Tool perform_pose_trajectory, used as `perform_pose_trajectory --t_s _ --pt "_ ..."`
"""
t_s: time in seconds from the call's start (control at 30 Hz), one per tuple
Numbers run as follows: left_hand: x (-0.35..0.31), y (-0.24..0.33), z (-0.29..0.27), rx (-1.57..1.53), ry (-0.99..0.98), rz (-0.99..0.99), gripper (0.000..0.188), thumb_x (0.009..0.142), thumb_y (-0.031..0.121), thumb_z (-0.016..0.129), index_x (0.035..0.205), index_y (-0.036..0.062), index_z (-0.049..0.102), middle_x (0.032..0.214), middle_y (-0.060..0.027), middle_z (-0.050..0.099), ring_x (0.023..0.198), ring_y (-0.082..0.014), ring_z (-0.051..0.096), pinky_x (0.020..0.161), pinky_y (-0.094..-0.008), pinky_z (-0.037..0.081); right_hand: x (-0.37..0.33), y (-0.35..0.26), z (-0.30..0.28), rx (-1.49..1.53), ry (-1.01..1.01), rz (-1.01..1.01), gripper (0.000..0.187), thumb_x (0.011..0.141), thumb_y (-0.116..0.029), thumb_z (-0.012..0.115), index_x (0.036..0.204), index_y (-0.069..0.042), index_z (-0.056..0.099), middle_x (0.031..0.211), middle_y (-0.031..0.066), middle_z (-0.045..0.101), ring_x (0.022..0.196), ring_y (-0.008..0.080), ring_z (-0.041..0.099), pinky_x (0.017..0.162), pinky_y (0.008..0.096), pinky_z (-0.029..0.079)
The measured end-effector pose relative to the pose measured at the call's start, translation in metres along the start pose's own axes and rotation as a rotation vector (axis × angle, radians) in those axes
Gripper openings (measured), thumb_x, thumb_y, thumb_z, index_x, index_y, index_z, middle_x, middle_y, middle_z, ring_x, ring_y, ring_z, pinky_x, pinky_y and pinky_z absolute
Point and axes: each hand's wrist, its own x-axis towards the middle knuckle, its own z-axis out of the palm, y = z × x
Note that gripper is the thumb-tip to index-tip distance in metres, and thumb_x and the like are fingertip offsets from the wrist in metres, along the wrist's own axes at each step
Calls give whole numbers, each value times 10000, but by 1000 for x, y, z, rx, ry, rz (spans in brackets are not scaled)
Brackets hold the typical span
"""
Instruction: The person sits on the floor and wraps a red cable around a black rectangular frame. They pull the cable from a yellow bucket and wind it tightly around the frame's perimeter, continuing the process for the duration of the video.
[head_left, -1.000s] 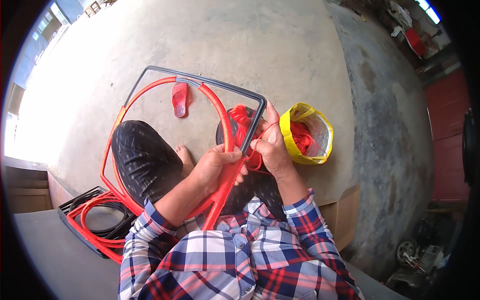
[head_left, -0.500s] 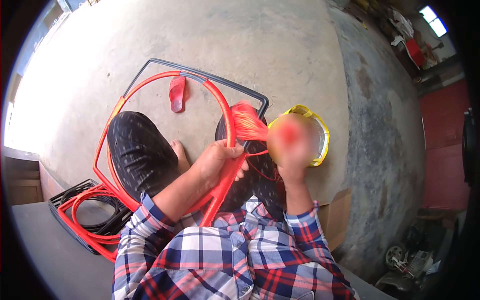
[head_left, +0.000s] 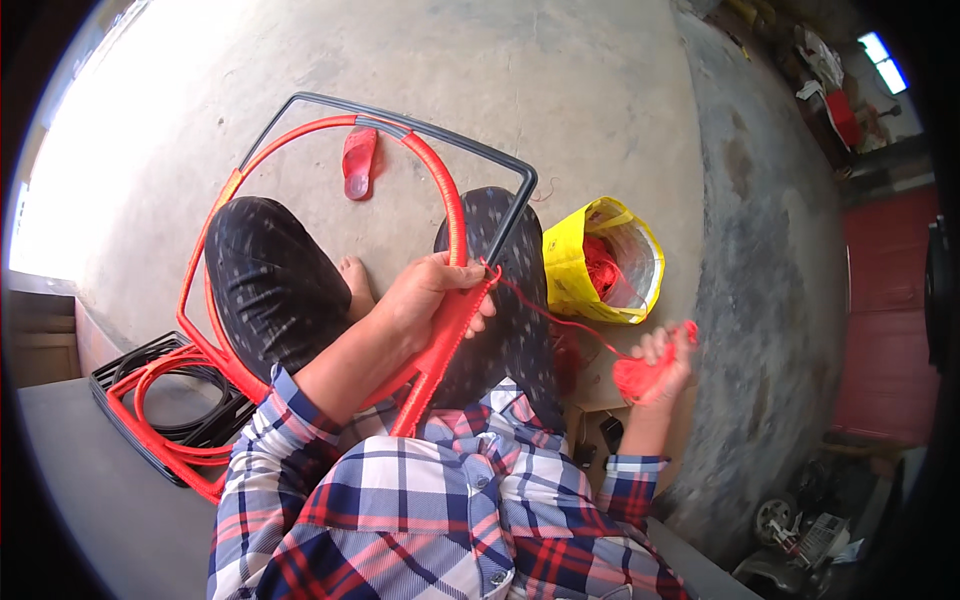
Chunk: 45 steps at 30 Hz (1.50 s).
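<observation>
My left hand [head_left: 430,297] is closed around the lower right part of a wire frame [head_left: 447,195], a ring set inside an angular outline, mostly wrapped in red cord. Its far top bar is bare dark grey. The frame leans over my lap. Out to the right, my right hand [head_left: 664,362] grips a bundle of red cord [head_left: 634,380]. A single strand [head_left: 560,321] runs from the bundle to the wrapped edge beside my left thumb.
A yellow bag [head_left: 567,262] holding more red cord stands open right of my knee. More frames [head_left: 165,425], red and black, lie on the grey surface at my left. A red slipper [head_left: 358,162] lies on the floor ahead; a cardboard box [head_left: 590,425] is below the bag.
My right hand, blurred in front of the yellow bag before, has swung down and right with the cord bundle, drawing the strand out long. My left hand keeps its hold on the frame.
</observation>
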Motion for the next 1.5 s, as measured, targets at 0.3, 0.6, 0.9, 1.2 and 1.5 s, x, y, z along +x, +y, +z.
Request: perform_pose_trajectory --t_s 0.3,0.6,0.9,1.2,1.5 --pt "-5 3 7 -50 32 -8 141 911 153 558 943 17 574 699 -174 662 512 -261 639 503 -326 560 -17 84 131 -767 -358 195 263 914 -201 720 744 -51 587 622 -20 568 539 64 530 502 249 416" --pt "2 -4 3 37 78 -6 155 894 146 538 1020 61 513 733 -177 649 596 -266 661 533 -367 570 -1 72 105 -869 -217 176 194 877 -191 698 789 -42 610 669 -17 572 589 82 522 570 262 422" --pt "2 -19 9 -42 115 393 531 863 130 561 1370 55 422 1331 -95 462 1085 -217 562 913 -380 516 48 37 198 -1403 -455 -518 302 838 -73 579 1125 -3 642 917 121 655 1001 296 618 887 374 486" --pt "0 -15 9 -257 -172 415 684 902 146 532 1507 36 231 1422 -148 471 1237 -263 530 1054 -382 422 76 77 206 -1437 -672 -951 366 742 -151 740 1083 -56 647 1260 113 592 1163 312 567 1003 456 422" --pt "4 -10 9 -141 -126 264 495 933 393 506 1255 24 576 1146 -143 653 1041 -220 618 912 -302 470 41 86 163 -1573 -550 -716 409 691 -213 807 1007 1 662 1099 133 635 1058 332 584 923 439 462"
